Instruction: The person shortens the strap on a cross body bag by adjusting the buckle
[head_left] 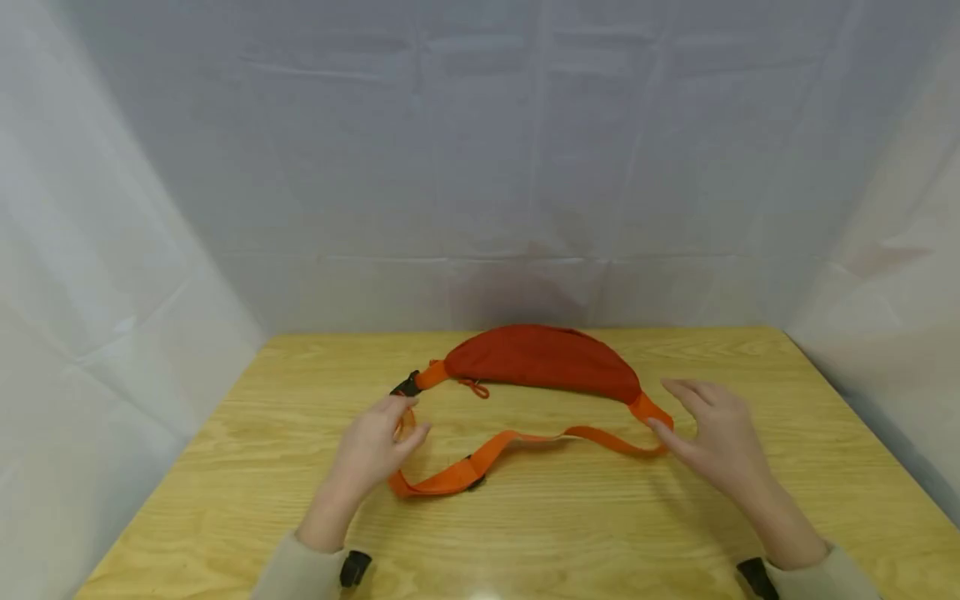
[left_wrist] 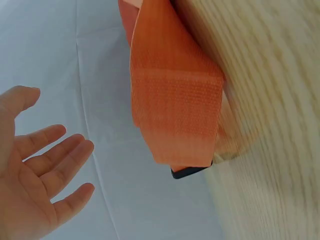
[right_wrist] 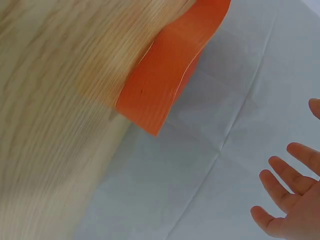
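Observation:
A red-orange waist bag lies on the wooden table, its curved side toward the back wall. From it an orange strap loops toward the front, with a black buckle at the bag's left end. My left hand hovers by the strap's left bend, fingers spread and relaxed. On the other side, my right hand is at the strap's right end, thumb and fingers apart. Both wrist views show the left palm and right palm holding nothing, with the strap a little way off.
The wooden table reaches back to a pale hanging sheet. More white sheeting closes off the left side, and another sheet hangs at the right. Dark wrist straps sit at both cuffs.

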